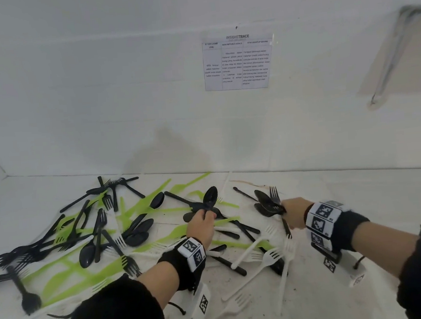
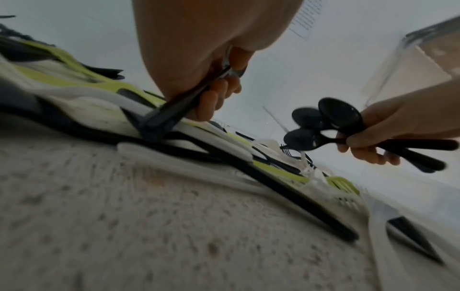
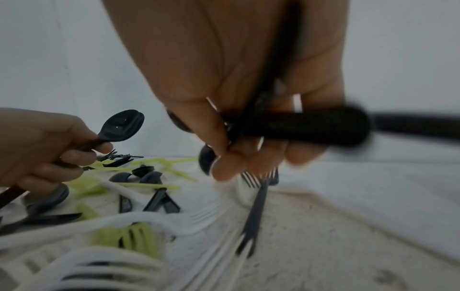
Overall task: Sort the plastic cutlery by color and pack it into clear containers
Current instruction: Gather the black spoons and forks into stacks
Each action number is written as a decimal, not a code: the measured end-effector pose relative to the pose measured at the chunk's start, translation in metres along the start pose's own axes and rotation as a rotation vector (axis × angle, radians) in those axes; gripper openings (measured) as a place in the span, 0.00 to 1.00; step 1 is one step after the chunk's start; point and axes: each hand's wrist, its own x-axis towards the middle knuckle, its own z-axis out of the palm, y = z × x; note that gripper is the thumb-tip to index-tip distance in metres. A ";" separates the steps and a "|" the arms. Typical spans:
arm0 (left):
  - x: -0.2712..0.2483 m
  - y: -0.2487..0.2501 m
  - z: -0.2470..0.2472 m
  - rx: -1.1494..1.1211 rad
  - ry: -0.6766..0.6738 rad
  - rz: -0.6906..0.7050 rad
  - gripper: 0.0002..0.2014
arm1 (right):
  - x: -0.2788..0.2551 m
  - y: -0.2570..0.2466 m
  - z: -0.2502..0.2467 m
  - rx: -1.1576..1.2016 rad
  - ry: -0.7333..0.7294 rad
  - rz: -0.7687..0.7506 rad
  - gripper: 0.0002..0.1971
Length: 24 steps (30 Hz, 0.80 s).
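Black, green and white plastic cutlery lies scattered on the white table (image 1: 321, 303). My left hand (image 1: 205, 215) grips the handle of a black spoon (image 1: 211, 196) just above the pile, bowl pointing away from me. In the left wrist view its fingers (image 2: 214, 98) curl round the black handle (image 2: 179, 112). My right hand (image 1: 286, 212) holds a bunch of black spoons (image 1: 267, 202), bowls fanned to the left. The right wrist view shows this hand (image 3: 236, 157) wrapped round their handles (image 3: 311, 126), with the left hand's spoon (image 3: 122, 126) beyond.
A black fork (image 3: 256, 206) lies on the table under my right hand. Several white forks (image 1: 260, 257) lie between my wrists. Green knives (image 1: 60, 269) and black forks (image 1: 13, 258) spread to the left. A printed sheet (image 1: 238, 62) hangs on the back wall.
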 end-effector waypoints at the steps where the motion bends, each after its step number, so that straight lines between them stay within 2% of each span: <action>1: -0.002 0.003 0.000 0.075 -0.039 0.052 0.10 | -0.003 0.003 -0.001 -0.004 -0.004 0.011 0.15; 4: 0.002 0.012 0.004 0.295 -0.185 0.211 0.08 | -0.010 0.016 0.001 0.044 0.094 0.055 0.15; 6: 0.008 0.016 0.008 0.451 -0.301 0.274 0.01 | -0.014 0.025 0.007 0.149 0.204 0.105 0.15; 9: 0.016 0.021 0.018 0.686 -0.449 0.383 0.12 | -0.014 0.036 0.013 0.303 0.290 0.152 0.15; 14: 0.021 0.030 0.040 1.005 -0.618 0.544 0.17 | -0.015 0.043 0.018 0.477 0.297 0.158 0.14; 17: 0.022 0.030 0.046 1.063 -0.630 0.618 0.16 | -0.014 0.044 0.022 0.518 0.315 0.144 0.13; 20: 0.023 0.030 0.042 1.121 -0.608 0.634 0.16 | -0.011 0.043 0.025 0.556 0.314 0.146 0.14; 24: 0.025 0.027 0.028 1.031 -0.456 0.642 0.13 | -0.008 0.036 0.024 0.640 0.313 0.157 0.14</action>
